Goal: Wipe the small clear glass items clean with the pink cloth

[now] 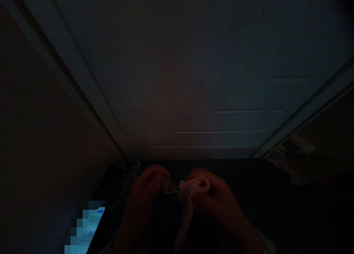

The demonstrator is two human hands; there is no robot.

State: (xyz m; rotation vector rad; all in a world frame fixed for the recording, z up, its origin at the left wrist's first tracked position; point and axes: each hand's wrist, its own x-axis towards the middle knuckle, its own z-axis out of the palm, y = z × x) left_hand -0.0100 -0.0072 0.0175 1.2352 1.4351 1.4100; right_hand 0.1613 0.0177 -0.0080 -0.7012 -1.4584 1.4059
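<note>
The picture is very dark. My left hand (pixel 146 189), low in the middle, is closed with thumb and fingers pinching a small clear piece (pixel 169 186), perhaps plastic. Close to its right, my right hand (pixel 214 195) grips a pale pink strip of soft-looking material (pixel 188 213). The strip is folded into a loop at the top, and its loose end hangs down between the hands. The clear piece reaches up to the strip's left edge; whether they are joined I cannot tell.
Several clear curved pieces (pixel 128 176) lie at the left on the dark surface (pixel 238 169). A lit screen (pixel 92 228), partly pixelated, glows at lower left. Ahead stands a pale panel (pixel 166 62) with embossed hearts and lines. Blurred items (pixel 298 147) are at the right.
</note>
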